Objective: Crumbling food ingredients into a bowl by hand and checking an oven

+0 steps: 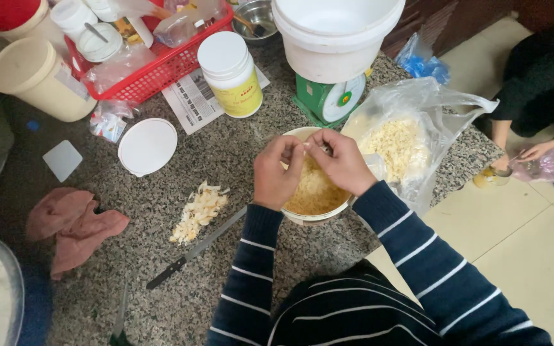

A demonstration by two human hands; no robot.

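Head view: left hand [276,172] and right hand [344,163] meeting over cream bowl [312,214] of yellow shreds on granite counter [238,154]; fingertips pinched together on small piece, unclear what. Knife [193,251], chopped pile [199,210] just left of bowl.

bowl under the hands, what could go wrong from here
The bowl sits close to the counter edge, so a push from the left hand or right hand might tip it off. The knife lies bare beside the left sleeve and could be bumped. The open plastic bag overhangs the counter's side and may spill its pale pieces.
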